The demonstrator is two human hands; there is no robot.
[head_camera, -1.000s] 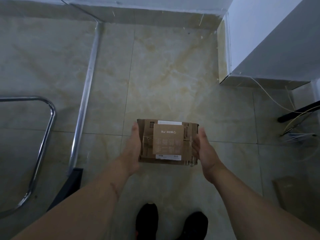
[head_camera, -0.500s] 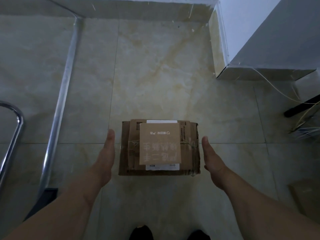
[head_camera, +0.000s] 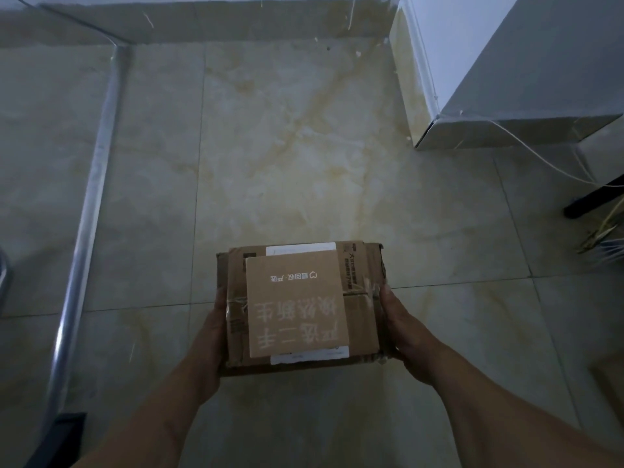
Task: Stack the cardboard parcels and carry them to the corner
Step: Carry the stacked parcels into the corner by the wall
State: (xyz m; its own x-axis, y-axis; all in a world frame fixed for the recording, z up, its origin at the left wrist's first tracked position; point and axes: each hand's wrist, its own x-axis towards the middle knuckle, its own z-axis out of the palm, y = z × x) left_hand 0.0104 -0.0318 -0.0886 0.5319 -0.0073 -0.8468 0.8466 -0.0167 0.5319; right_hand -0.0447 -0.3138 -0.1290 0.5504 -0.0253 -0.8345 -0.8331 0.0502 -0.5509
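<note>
My left hand point(head_camera: 211, 346) and right hand point(head_camera: 403, 336) press flat against the two short sides of the stack of cardboard parcels point(head_camera: 300, 309), palms in, fingers mostly hidden underneath or behind, so my grip is closed on the bottom box with the stack between them. The stack sits low in front of me, over the tiled floor point(head_camera: 287, 146); I cannot tell if it touches. The small top parcel point(head_camera: 295, 305) lies loose and could slide, so I judge level handling matters. The cardboard looks creased, taped, fairly stiff, probably light. Beyond lies the corner point(head_camera: 393, 18) by the white wall point(head_camera: 506, 55).
</note>
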